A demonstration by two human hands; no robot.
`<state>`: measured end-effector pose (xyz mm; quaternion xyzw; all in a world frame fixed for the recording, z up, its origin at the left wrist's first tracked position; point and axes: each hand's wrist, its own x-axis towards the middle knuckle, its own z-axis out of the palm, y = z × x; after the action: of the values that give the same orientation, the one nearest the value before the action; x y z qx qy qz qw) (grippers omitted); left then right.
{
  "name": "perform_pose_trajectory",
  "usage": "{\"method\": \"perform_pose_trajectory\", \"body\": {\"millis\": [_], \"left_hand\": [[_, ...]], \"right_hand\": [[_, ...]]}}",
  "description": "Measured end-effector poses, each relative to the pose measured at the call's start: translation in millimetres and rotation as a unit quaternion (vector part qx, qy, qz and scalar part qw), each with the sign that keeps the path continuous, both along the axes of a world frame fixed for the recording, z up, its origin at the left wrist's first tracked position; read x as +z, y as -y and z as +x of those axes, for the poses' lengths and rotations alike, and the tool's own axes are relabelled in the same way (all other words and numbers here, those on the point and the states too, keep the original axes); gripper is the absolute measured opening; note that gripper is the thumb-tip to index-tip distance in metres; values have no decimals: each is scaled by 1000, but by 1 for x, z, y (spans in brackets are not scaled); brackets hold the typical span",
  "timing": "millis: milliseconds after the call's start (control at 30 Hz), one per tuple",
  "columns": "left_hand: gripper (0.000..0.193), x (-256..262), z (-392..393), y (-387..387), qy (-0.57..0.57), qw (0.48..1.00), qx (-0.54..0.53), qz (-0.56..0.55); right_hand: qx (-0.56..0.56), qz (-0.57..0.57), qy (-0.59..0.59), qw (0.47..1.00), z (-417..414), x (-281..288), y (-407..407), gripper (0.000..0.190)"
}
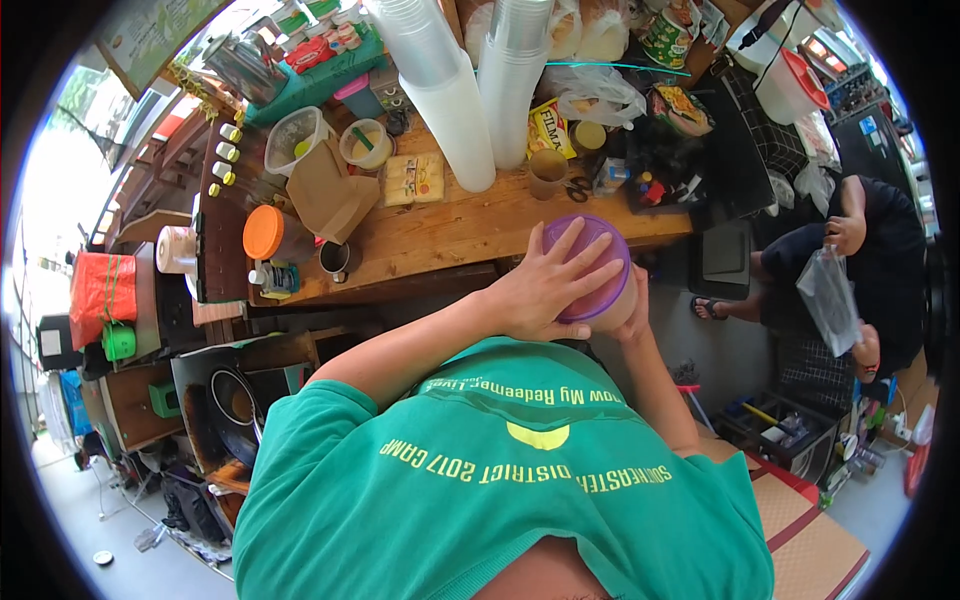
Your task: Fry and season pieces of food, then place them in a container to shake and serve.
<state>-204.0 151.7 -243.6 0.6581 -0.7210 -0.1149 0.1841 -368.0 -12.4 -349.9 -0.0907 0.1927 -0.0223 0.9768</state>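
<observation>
Close to my body, above the floor gap at the wooden counter's front edge, is a round plastic container (616, 311) with a purple lid (590, 234). My left hand (551, 289) lies across the lid from the left, fingers spread over its top and thumb at the near rim. From the right, my right hand (636, 309) grips the container's side; its fingers are partly hidden. The contents are hidden under my hand and the lid. On the wooden counter (420, 240) beyond stand a brown-tinted cup (547, 174) and black-handled scissors (577, 189).
Two tall stacks of plastic cups (450, 112) rise from the counter. To the left are an orange-lidded jar (274, 232), a metal mug (340, 260) and a cardboard box (330, 187). A person (870, 262) at the right holds a clear plastic bag (829, 300). A frying pan (234, 397) sits lower left.
</observation>
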Motion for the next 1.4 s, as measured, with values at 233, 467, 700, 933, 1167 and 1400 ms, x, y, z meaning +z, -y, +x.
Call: {"method": "perform_pose_trajectory", "body": {"millis": [233, 467, 700, 933, 1167, 1400], "left_hand": [[86, -19, -4, 4, -156, 988, 8, 9], [42, -85, -14, -9, -454, 725, 445, -266], [67, -191, 63, -7, -670, 417, 584, -189], [77, -139, 1, -39, -545, 604, 557, -167], [72, -66, -44, -63, -768, 520, 285, -243], [70, -67, -15, -167, -687, 429, 384, -443]], "right_hand": [[93, 76, 70, 990, -16, -21, 14, 79], [136, 81, 61, 986, -16, -47, 53, 79], [145, 178, 181, 956, -6, -55, 72, 97], [137, 163, 215, 953, 21, -23, 67, 96], [192, 33, 120, 974, 87, -28, -17, 74], [332, -38, 97, 937, 167, -8, -136, 69]]}}
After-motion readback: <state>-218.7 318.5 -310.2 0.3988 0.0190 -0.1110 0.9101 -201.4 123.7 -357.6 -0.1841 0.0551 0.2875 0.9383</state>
